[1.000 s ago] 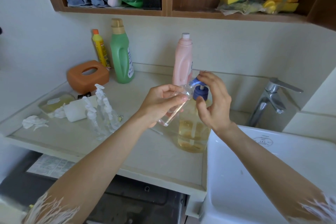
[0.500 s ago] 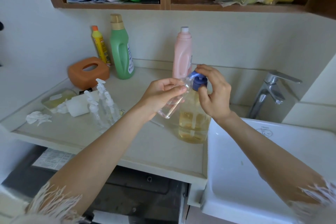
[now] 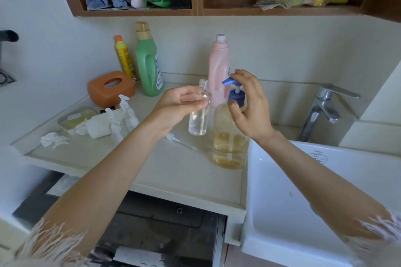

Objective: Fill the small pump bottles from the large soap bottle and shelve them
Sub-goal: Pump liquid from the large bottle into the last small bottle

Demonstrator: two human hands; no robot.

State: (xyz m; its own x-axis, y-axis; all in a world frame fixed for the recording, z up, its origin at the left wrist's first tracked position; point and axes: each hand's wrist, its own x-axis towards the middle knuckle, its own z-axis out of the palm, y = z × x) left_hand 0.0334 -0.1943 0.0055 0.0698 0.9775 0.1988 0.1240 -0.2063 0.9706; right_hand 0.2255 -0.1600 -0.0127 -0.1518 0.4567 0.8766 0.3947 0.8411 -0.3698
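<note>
My left hand (image 3: pixel 181 104) grips a small clear bottle (image 3: pixel 199 115) without its cap, held upright just left of the large soap bottle (image 3: pixel 230 136). The large bottle holds amber soap and stands on the counter (image 3: pixel 152 169) beside the sink. Its blue pump head (image 3: pixel 230 82) is raised, and my right hand (image 3: pixel 249 104) curls around the pump and its blue collar, fingertips on top of the nozzle. A loose white pump with its tube (image 3: pixel 180 141) lies on the counter. Other small clear pump bottles (image 3: pixel 123 115) stand further left.
A pink bottle (image 3: pixel 218 67), a green bottle (image 3: pixel 148 63) and a yellow bottle (image 3: pixel 124 56) stand at the back wall. An orange tissue box (image 3: pixel 110 86), a soap dish (image 3: pixel 73 118) and crumpled tissue (image 3: pixel 53 140) lie left. White sink (image 3: pixel 303 201) and tap (image 3: pixel 323 108) are right; wooden shelves (image 3: pixel 195 12) hang above.
The small bottle was tilted with its mouth at the pump nozzle; now my left hand holds it upright and apart from the nozzle. The blue pump head has risen under my right hand.
</note>
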